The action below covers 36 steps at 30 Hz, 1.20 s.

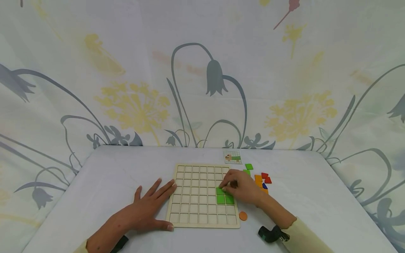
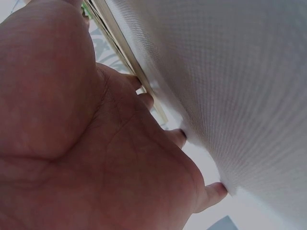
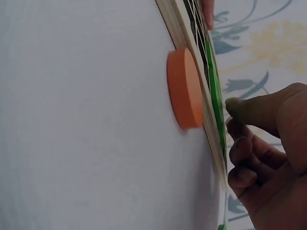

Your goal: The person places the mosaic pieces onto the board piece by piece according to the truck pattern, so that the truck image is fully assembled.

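A pale wooden grid board [image 1: 194, 199] lies on the white-covered table. Several green square tiles [image 1: 220, 200] sit together in its cells near the right side. My left hand [image 1: 147, 209] rests beside the board's left edge, fingers spread, with fingertips at the frame and thumb by the lower left corner. My right hand [image 1: 245, 187] hovers over the green tiles, thumb and forefinger tips close together and the other fingers bent. In the right wrist view no piece shows between those fingertips [image 3: 233, 106]. An orange disc [image 3: 184, 88] lies against the board's near right edge.
Right of the board lie loose green [image 1: 249, 166], orange [image 1: 258, 178], red [image 1: 268, 180] and blue [image 1: 264, 186] pieces. A small picture card [image 1: 232, 157] is behind the board. Black wrist devices [image 1: 270, 234] sit under the forearms. A flower-patterned cloth [image 1: 196, 105] hangs behind.
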{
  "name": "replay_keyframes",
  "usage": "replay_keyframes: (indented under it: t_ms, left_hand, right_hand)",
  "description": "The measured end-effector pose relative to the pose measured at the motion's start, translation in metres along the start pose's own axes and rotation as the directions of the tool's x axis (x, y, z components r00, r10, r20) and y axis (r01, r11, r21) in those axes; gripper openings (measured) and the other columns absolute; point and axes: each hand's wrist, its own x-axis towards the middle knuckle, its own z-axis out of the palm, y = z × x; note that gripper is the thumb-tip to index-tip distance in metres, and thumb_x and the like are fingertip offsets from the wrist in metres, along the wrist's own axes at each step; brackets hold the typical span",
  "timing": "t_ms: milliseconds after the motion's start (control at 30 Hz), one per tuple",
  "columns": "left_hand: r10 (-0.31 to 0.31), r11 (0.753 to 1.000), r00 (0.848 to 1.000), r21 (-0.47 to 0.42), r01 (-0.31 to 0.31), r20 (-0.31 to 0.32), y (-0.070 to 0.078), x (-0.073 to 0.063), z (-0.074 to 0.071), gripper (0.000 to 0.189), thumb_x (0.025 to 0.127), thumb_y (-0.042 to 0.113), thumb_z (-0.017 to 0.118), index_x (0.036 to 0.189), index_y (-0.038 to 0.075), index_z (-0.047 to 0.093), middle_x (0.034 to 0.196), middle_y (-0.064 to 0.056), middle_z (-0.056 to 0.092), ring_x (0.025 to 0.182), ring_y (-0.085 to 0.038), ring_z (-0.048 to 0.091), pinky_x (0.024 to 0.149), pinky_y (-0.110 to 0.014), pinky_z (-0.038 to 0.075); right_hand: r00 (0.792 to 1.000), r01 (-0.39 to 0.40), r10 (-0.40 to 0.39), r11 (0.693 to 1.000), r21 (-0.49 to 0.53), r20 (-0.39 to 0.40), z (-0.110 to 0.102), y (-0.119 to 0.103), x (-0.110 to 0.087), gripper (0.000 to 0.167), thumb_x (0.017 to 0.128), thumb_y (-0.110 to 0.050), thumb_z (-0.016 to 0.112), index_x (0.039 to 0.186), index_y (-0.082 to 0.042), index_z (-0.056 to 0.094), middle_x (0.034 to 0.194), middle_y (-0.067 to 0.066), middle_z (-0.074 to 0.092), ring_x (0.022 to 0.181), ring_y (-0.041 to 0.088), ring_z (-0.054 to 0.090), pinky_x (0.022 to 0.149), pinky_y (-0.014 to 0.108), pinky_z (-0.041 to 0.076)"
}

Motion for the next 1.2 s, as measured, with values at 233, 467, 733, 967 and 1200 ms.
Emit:
replay_keyframes:
  t_ms: [233, 467, 733, 967, 1200]
  left_hand:
    - [0.002, 1.000, 1.000, 0.019, -0.002, -0.003, 0.000, 0.000, 0.000, 0.121, 0.078, 0.085, 0.069, 0.172, 0.028, 0.019, 0.179, 0.012, 0.008, 0.165, -0.034, 0.000, 0.112, -0.087, 0.004]
    - [-0.002, 1.000, 1.000, 0.021, 0.002, -0.006, 0.001, 0.000, 0.000, 0.122, 0.077, 0.086, 0.069, 0.172, 0.028, 0.020, 0.179, 0.011, 0.010, 0.165, -0.034, 0.001, 0.112, -0.087, 0.004]
    - [-0.006, 1.000, 1.000, 0.019, 0.006, -0.005, 0.000, 0.001, 0.000, 0.122, 0.077, 0.085, 0.070, 0.172, 0.028, 0.020, 0.179, 0.010, 0.011, 0.165, -0.034, 0.001, 0.112, -0.087, 0.003]
    - [-0.009, 1.000, 1.000, 0.013, 0.009, 0.000, 0.002, 0.000, -0.001, 0.121, 0.078, 0.083, 0.072, 0.172, 0.027, 0.021, 0.179, 0.010, 0.011, 0.165, -0.034, 0.001, 0.112, -0.087, 0.003]
    - [-0.009, 1.000, 1.000, 0.009, 0.009, 0.003, 0.003, 0.000, -0.002, 0.120, 0.078, 0.082, 0.073, 0.172, 0.026, 0.021, 0.179, 0.010, 0.011, 0.165, -0.034, 0.001, 0.112, -0.086, 0.003]
  right_hand:
    - [0.992, -0.010, -0.002, 0.996, -0.093, -0.127, -0.021, 0.011, -0.002, 0.018, 0.094, 0.002, 0.077, 0.109, -0.008, 0.080, 0.094, -0.001, 0.069, 0.074, 0.010, 0.056, 0.067, 0.026, 0.050]
    - [0.973, -0.089, 0.055, 0.985, -0.145, -0.222, -0.044, 0.030, -0.005, 0.022, 0.093, 0.001, 0.078, 0.115, -0.004, 0.079, 0.103, 0.007, 0.072, 0.078, 0.012, 0.060, 0.066, 0.027, 0.050]
    - [0.954, -0.209, 0.158, 0.960, -0.186, -0.253, -0.061, 0.045, -0.007, 0.026, 0.095, -0.001, 0.075, 0.121, -0.001, 0.077, 0.113, 0.013, 0.071, 0.077, 0.016, 0.056, 0.060, 0.027, 0.046]
    - [0.969, -0.218, 0.175, 0.936, -0.275, -0.171, -0.063, 0.061, -0.007, 0.031, 0.098, 0.001, 0.068, 0.128, 0.000, 0.075, 0.128, 0.018, 0.066, 0.079, 0.014, 0.051, 0.071, 0.031, 0.046]
    - [0.966, -0.236, 0.191, 0.926, -0.295, -0.173, -0.063, 0.063, -0.009, 0.016, 0.095, 0.000, 0.072, 0.110, -0.001, 0.077, 0.110, 0.013, 0.064, 0.078, 0.016, 0.050, 0.071, 0.033, 0.047]
